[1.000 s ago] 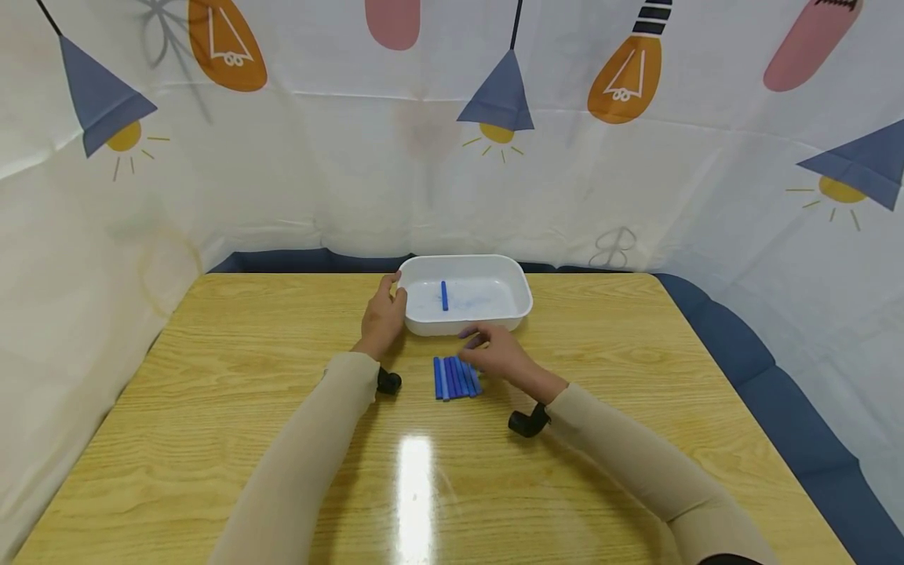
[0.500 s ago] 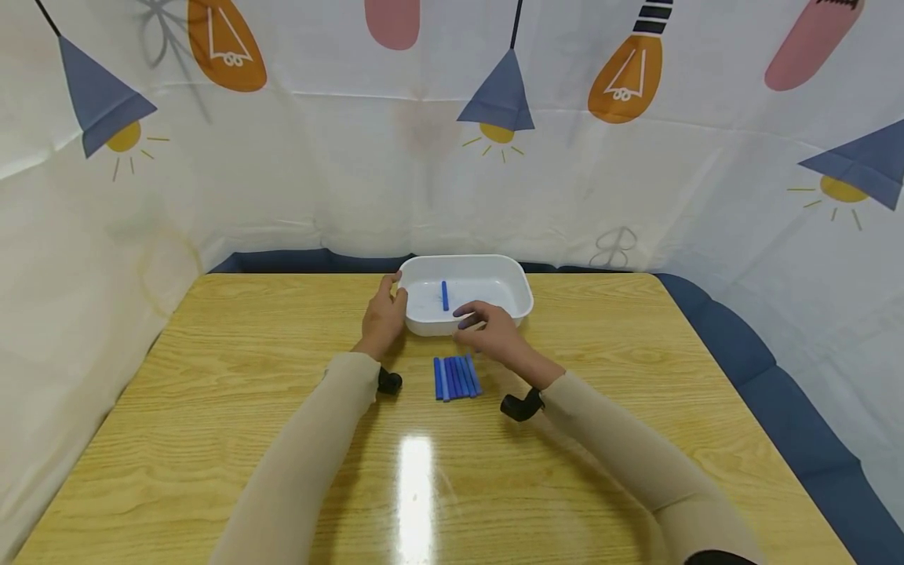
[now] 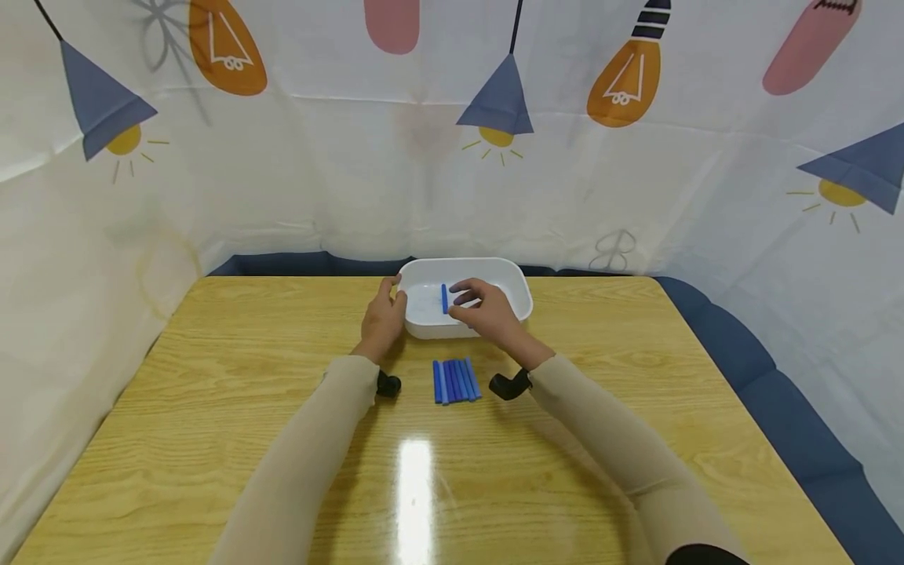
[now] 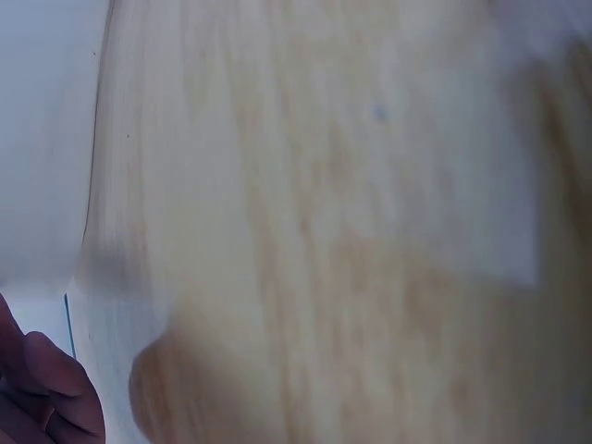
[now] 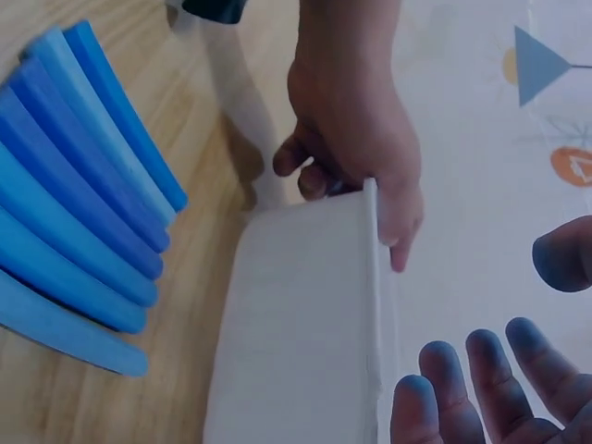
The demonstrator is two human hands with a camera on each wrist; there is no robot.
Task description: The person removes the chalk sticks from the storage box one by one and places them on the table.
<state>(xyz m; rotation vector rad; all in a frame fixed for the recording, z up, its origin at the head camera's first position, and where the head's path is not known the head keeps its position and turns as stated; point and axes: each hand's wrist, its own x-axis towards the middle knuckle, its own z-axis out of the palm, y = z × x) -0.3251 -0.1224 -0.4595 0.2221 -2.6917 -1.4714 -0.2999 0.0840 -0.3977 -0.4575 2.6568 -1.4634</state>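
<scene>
My left hand [image 3: 383, 320] grips the left end of a white plastic tub [image 3: 424, 330], its thumb and fingers at the rim. In the right wrist view the same left hand [image 5: 361, 129] holds the tub's end wall. One blue chalk stick [image 3: 444, 300] lies inside the tub. Over the tub hovers my right hand [image 3: 490, 312], fingers spread and holding nothing, close to that stick. Its fingertips [image 5: 444, 365] are dusted blue. In front of the tub, several blue chalk sticks [image 3: 455, 381] lie side by side on the table.
The wooden table [image 3: 247, 439] carries the tub near its far edge. A white printed cloth [image 3: 353, 173] hangs behind it. Dark blue padding [image 3: 756, 361] runs along the back and right edges. A black wrist camera [image 3: 510, 385] sits under the right wrist.
My right hand has moved from above the row of chalk sticks, away and upward, to over the tub. My left hand and the tub stay put.
</scene>
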